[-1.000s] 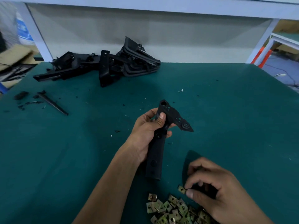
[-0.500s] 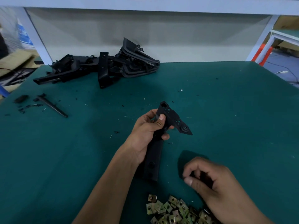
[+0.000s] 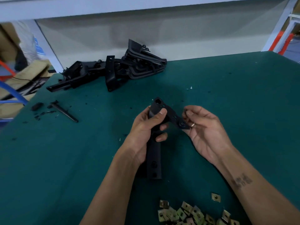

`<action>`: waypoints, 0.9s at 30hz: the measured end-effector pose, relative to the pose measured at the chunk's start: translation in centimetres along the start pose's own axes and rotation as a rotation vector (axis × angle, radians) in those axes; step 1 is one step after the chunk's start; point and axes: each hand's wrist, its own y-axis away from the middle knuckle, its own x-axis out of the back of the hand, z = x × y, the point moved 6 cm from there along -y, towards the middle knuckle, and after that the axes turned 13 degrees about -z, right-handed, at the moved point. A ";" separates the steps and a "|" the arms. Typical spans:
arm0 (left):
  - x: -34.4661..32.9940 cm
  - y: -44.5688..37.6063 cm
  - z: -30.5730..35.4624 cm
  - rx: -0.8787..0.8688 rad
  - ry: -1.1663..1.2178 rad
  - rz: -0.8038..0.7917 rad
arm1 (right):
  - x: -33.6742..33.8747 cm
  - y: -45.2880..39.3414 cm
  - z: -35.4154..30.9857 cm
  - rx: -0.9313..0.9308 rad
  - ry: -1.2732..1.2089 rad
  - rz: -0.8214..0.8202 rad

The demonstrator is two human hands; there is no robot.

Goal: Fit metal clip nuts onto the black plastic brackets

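My left hand [image 3: 144, 127] grips a black plastic bracket [image 3: 154, 158] around its upper part, thumb on top, holding it above the green table. The bracket's short arm points right and ends in a round boss [image 3: 182, 124]. My right hand [image 3: 206, 132] is raised just right of that arm, palm up. Its thumb and forefinger pinch a small dark clip nut [image 3: 185, 111], mostly hidden by the fingertips, right above the arm's tip. A pile of brass-coloured clip nuts [image 3: 186, 213] lies at the near edge.
A heap of black brackets [image 3: 129, 69] lies at the back of the green table [image 3: 65, 159]. A thin black rod [image 3: 65, 112] and plastic scraps lie at the left. One loose clip nut [image 3: 215, 197] sits apart from the pile. Boxes and a blue hose stand beyond the left edge.
My right hand has lifted from the clip nut pile up to the bracket's right arm, carrying a clip nut. My left hand keeps its grip on the bracket.
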 end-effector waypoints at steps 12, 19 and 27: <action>1.1 -0.4 0.0 -0.024 -0.095 0.011 | -0.2 -1.3 0.7 0.022 0.078 -0.110; 0.7 -0.2 0.3 -0.057 -0.185 0.048 | 0.2 -1.0 0.5 0.028 0.092 -0.016; 0.0 -0.1 0.2 -0.024 -0.246 0.030 | 0.0 -0.7 0.2 0.035 0.096 -0.028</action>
